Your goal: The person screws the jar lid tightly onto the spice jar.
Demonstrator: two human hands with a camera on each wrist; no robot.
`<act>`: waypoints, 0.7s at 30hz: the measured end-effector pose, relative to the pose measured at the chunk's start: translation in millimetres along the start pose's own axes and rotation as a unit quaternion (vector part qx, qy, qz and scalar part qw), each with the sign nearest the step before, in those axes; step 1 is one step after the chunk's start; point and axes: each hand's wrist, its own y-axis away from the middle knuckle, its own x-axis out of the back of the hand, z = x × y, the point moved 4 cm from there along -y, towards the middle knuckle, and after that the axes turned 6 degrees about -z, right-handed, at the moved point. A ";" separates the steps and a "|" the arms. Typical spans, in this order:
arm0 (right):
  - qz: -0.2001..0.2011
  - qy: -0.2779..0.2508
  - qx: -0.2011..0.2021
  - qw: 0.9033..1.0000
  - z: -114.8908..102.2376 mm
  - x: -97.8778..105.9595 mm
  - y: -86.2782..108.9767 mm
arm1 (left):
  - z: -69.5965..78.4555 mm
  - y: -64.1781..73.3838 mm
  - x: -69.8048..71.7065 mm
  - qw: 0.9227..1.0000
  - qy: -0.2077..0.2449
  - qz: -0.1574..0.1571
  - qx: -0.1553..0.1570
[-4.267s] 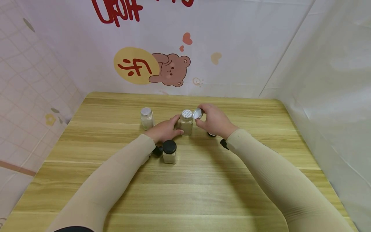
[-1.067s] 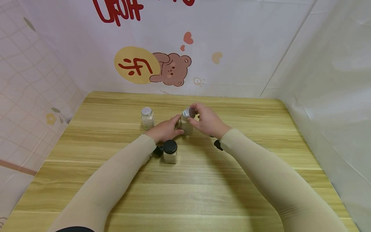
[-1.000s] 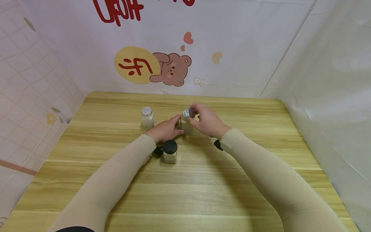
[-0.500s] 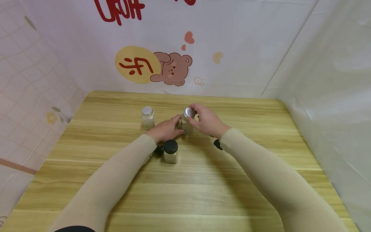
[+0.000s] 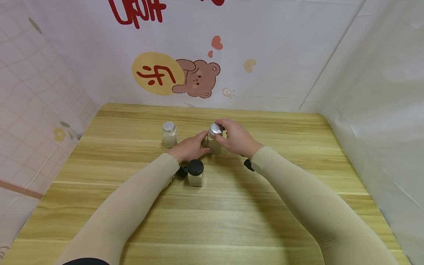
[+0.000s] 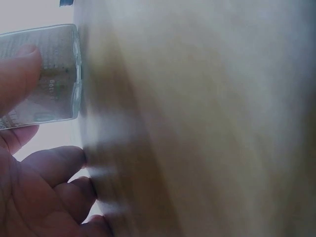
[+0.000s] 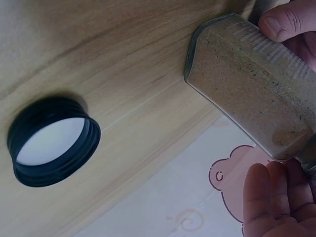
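A square glass jar point(image 5: 215, 146) of brownish seasoning stands upright near the table's back. My left hand point(image 5: 189, 148) grips its lower part from the left, with the thumb across the printed face in the left wrist view. A silver lid point(image 5: 216, 128) sits level on the jar's top. My right hand point(image 5: 239, 139) pinches this lid by its rim from the right. Beyond the right hand, a black lid point(image 7: 52, 143) lies on the table with its white inside up; the hand mostly hides it in the head view.
A small jar with a black lid point(image 5: 195, 173) stands close in front of my left wrist. A silver-topped jar point(image 5: 170, 135) with pale contents is behind the left hand. White printed sheets point(image 5: 275, 55) enclose the wooden table point(image 5: 212, 228) at the back and sides.
Earlier, my right hand held the silver lid tilted beside the jar, whose perforated top showed. The lid has moved left onto the top and levelled out. My left hand has kept its grip.
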 end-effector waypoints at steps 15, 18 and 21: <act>0.000 0.014 -0.002 1.000 0.1 0.6 -1.3 | -2.2 -2.1 -1.0 1.000 -0.001 -0.001 -0.002; 0.001 0.014 -0.002 1.000 -0.1 1.4 -1.3 | -2.5 -2.3 -1.1 1.000 -0.002 -0.001 -0.001; 0.002 0.017 -0.004 1.000 0.1 1.6 -1.3 | -2.5 -2.7 -1.2 1.000 -0.003 0.001 0.000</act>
